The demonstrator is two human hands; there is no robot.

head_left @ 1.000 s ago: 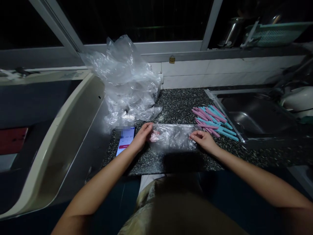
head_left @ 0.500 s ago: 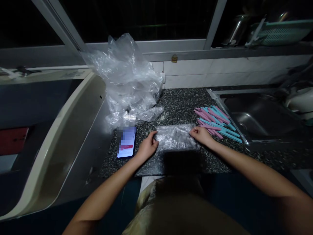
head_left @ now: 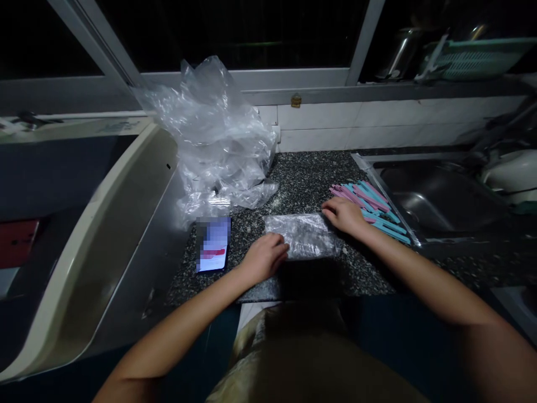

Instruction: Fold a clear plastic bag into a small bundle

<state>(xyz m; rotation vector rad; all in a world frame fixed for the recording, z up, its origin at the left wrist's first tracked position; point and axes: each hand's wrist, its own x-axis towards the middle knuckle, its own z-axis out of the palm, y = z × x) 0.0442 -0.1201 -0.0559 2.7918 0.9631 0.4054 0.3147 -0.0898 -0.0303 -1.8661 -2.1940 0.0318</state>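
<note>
Under L hand (head_left: 266,256): small clear bag (head_left: 302,239), flat on speckled counter (head_left: 306,179); fingers curled, pressing bag's left end, no firm grip seen. R hand (head_left: 344,214), loosely open, rests on pink/blue sticks (head_left: 377,208) just right of bag. Step, by judgement: taking sticks to fill bag; bag mouth needs opening. Phone (head_left: 213,243) left of L hand: screen blurred, no text legible.

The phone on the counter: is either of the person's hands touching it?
No, the phone lies apart from the left hand, which rests at the small plastic bag.

The left hand (head_left: 266,257) rests on a small clear bag (head_left: 302,236) on the counter (head_left: 306,176). The right hand (head_left: 344,215) touches pink and blue sticks (head_left: 375,206) beside the sink (head_left: 436,193).
</note>
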